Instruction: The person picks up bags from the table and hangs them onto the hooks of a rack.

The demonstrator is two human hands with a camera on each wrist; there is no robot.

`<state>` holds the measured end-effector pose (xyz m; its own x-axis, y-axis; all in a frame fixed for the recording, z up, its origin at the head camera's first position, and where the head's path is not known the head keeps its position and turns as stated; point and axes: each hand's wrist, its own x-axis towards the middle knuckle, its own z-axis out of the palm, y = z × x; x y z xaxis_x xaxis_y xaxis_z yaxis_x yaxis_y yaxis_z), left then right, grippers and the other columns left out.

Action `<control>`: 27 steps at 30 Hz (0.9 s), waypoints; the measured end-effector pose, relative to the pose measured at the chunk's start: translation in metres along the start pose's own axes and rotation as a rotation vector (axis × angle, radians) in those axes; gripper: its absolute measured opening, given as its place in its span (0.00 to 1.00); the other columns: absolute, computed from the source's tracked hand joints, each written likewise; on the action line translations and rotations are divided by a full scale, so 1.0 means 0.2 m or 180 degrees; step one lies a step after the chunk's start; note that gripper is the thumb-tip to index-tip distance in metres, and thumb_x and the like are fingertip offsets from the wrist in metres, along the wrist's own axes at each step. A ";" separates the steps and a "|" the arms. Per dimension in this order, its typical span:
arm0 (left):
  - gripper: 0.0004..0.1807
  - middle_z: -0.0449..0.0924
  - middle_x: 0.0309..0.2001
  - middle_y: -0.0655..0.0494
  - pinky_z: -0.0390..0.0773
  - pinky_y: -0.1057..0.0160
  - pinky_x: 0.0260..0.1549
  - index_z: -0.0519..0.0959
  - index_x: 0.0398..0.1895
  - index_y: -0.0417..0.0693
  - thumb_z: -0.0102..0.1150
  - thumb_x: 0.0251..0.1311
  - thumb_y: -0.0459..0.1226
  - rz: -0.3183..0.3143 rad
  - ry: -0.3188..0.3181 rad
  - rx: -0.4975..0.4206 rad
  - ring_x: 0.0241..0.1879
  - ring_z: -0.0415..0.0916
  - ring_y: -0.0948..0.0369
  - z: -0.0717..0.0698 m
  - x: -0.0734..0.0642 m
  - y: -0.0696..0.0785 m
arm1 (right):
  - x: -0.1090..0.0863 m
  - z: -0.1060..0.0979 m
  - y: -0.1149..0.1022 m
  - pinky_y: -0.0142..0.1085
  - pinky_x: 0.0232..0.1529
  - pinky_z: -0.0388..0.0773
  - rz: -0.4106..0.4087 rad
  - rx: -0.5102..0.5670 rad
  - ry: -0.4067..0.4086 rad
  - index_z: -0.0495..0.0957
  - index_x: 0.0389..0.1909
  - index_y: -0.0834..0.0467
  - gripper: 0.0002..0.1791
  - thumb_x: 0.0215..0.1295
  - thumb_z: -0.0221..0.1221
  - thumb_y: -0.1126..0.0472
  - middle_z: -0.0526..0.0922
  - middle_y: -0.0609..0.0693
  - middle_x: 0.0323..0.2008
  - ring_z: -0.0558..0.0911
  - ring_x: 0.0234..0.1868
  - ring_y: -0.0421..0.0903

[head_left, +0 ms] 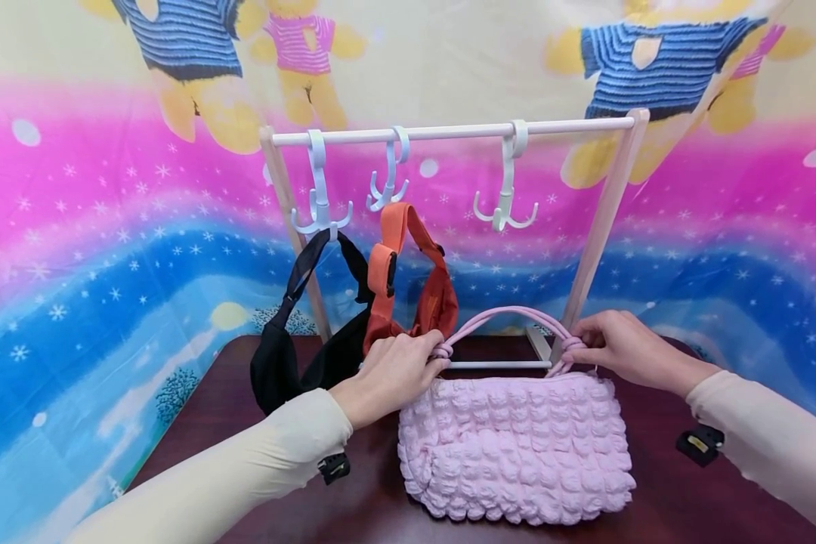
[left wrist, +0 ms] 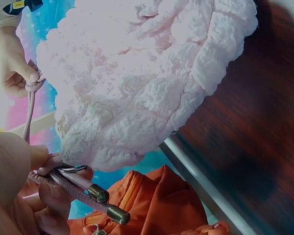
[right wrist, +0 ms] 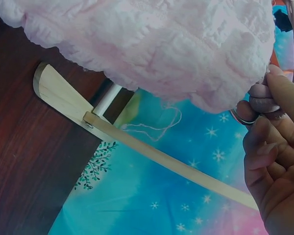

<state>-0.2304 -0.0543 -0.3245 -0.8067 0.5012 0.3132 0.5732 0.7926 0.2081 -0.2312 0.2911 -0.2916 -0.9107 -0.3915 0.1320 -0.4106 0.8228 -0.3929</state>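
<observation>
A puffy pink handbag (head_left: 517, 446) hangs upright between both hands in front of the rack. My left hand (head_left: 397, 370) pinches the knot at the left end of its cord handle (head_left: 510, 311). At the other end, my right hand (head_left: 619, 347) grips the matching knot between thumb and fingers. Metal-tipped cord ends (left wrist: 108, 203) stick out past the left fingers in the left wrist view. By the right fingers, a metal ring (right wrist: 242, 117) shows at the bag's corner. The handle arches up between the hands, below a white hook (head_left: 505, 196) with nothing on it.
A wooden rack (head_left: 449, 131) stands on the dark table (head_left: 245, 461), with several white hooks along its bar. A black bag (head_left: 279, 363) hangs from the left hook (head_left: 321, 196). An orange bag (head_left: 438, 302) hangs at the middle hook (head_left: 387, 185), close to my left hand.
</observation>
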 end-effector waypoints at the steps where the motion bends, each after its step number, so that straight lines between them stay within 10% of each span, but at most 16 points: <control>1: 0.11 0.71 0.19 0.64 0.66 0.67 0.15 0.77 0.42 0.59 0.58 0.70 0.53 0.0008 0.0008 -0.0013 0.17 0.67 0.67 0.00 0.00 0.00 | 0.00 0.00 0.00 0.31 0.26 0.75 -0.0004 -0.0007 0.0014 0.86 0.36 0.54 0.05 0.63 0.69 0.57 0.84 0.43 0.24 0.80 0.24 0.36; 27: 0.12 0.71 0.19 0.63 0.66 0.67 0.14 0.77 0.42 0.57 0.57 0.71 0.53 0.0081 0.0148 0.0124 0.17 0.68 0.67 -0.08 0.02 0.02 | 0.00 -0.04 0.00 0.30 0.24 0.71 -0.0334 -0.0081 0.0465 0.85 0.34 0.53 0.05 0.62 0.70 0.57 0.83 0.42 0.22 0.77 0.23 0.33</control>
<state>-0.2301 -0.0547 -0.3085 -0.7838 0.5053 0.3610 0.5867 0.7932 0.1635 -0.2313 0.2942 -0.2845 -0.8589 -0.4133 0.3025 -0.5031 0.7915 -0.3471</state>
